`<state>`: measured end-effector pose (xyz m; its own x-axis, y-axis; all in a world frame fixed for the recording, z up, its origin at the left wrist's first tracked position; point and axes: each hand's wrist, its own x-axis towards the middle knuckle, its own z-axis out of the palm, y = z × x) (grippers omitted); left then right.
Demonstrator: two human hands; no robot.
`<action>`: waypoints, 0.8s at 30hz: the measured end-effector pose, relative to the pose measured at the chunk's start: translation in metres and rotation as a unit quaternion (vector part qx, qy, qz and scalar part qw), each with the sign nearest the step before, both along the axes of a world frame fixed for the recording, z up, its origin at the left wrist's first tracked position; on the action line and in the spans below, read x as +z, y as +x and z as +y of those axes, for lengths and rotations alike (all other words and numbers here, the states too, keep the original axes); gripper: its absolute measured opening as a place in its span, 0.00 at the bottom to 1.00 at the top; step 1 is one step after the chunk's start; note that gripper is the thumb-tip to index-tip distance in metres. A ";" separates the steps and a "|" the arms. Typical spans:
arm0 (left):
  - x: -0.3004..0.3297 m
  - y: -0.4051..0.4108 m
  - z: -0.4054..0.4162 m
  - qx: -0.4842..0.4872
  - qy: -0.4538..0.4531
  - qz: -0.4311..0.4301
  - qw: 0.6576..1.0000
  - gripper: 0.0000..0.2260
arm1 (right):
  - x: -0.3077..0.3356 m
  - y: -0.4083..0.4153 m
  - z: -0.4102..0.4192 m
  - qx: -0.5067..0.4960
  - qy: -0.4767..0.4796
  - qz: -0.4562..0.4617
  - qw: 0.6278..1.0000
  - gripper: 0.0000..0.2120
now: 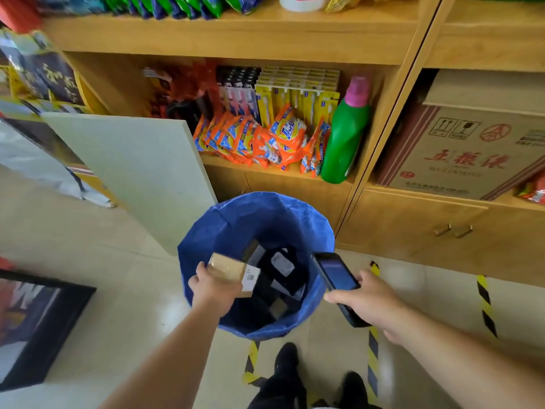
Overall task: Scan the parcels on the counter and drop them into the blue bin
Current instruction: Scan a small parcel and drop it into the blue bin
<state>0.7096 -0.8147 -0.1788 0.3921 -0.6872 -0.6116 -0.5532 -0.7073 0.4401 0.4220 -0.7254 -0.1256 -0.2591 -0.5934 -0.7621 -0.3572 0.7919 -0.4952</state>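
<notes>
Lower centre: left hand (213, 286) grips small cardboard parcel (233, 271) by end, over blue bin (206, 234); looks light, stiff. Right hand (372, 301) clasps scanner (336, 276).

The round blue fabric bin (256, 219) stands on the floor, right in front of the wooden shelf unit (295, 39). Dark flat parcels (280, 270) lie inside the bin. A small brown cardboard parcel (230, 268) is over its left rim. A black handheld scanner (336, 276) is over its right rim.
</notes>
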 end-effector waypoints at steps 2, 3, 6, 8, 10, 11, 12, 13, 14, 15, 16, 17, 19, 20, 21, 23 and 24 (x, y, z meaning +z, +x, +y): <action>-0.006 0.011 -0.008 -0.036 0.041 -0.024 0.998 0.51 | -0.002 0.011 -0.006 -0.002 0.005 0.008 1.000 0.38; -0.007 0.016 -0.011 -0.055 0.056 -0.032 0.996 0.50 | -0.002 0.015 -0.008 -0.003 0.005 0.009 1.000 0.34; -0.012 0.028 -0.027 -0.100 0.066 -0.034 0.992 0.48 | 0.000 0.026 -0.013 -0.012 0.003 0.011 1.000 0.27; -0.011 0.029 -0.036 -0.122 0.056 -0.031 0.990 0.47 | 0.001 0.032 -0.015 -0.018 0.001 0.017 1.000 0.27; -0.009 0.028 -0.043 -0.136 0.041 -0.022 0.990 0.46 | 0.004 0.036 -0.018 -0.029 -0.007 0.019 0.999 0.27; -0.008 0.028 -0.046 -0.145 0.033 -0.018 0.989 0.46 | 0.005 0.037 -0.018 -0.036 -0.011 0.020 0.999 0.27; -0.007 0.027 -0.049 -0.155 0.025 -0.014 0.987 0.45 | 0.008 0.039 -0.019 -0.040 -0.016 0.021 0.999 0.27; -0.006 0.026 -0.052 -0.165 0.017 -0.012 0.986 0.44 | 0.010 0.040 -0.020 -0.044 -0.021 0.023 0.999 0.27; -0.004 0.025 -0.055 -0.174 0.008 -0.009 0.985 0.44 | 0.013 0.042 -0.021 -0.050 -0.027 0.025 0.998 0.26; -0.003 0.024 -0.057 -0.182 0.001 -0.005 0.983 0.43 | 0.015 0.043 -0.021 -0.055 -0.033 0.026 0.998 0.26; -0.002 0.022 -0.059 -0.190 -0.008 0.001 0.982 0.43 | 0.016 0.044 -0.021 -0.060 -0.037 0.028 0.997 0.26; 0.000 0.019 -0.060 -0.198 -0.016 0.007 0.980 0.43 | 0.018 0.045 -0.020 -0.064 -0.041 0.031 0.997 0.26; 0.003 0.013 -0.061 -0.216 -0.031 0.019 0.976 0.42 | 0.022 0.046 -0.017 -0.075 -0.047 0.036 0.995 0.26; 0.003 0.010 -0.062 -0.226 -0.037 0.027 0.973 0.42 | 0.023 0.046 -0.015 -0.083 -0.050 0.037 0.995 0.26; 0.006 0.005 -0.061 -0.237 -0.040 0.034 0.970 0.42 | 0.025 0.046 -0.013 -0.091 -0.054 0.039 0.994 0.26; 0.010 -0.004 -0.060 -0.260 -0.046 0.051 0.963 0.42 | 0.028 0.043 -0.008 -0.117 -0.062 0.040 0.990 0.26; 0.010 -0.010 -0.060 -0.271 -0.050 0.059 0.960 0.42 | 0.028 0.041 -0.004 -0.131 -0.064 0.041 0.988 0.26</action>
<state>0.7001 -0.8744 -0.1690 -0.1070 -0.8279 -0.5506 -0.7694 -0.2818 0.5732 0.4631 -0.7293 -0.0972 -0.4755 -0.5880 -0.6544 -0.1913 0.7951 -0.5755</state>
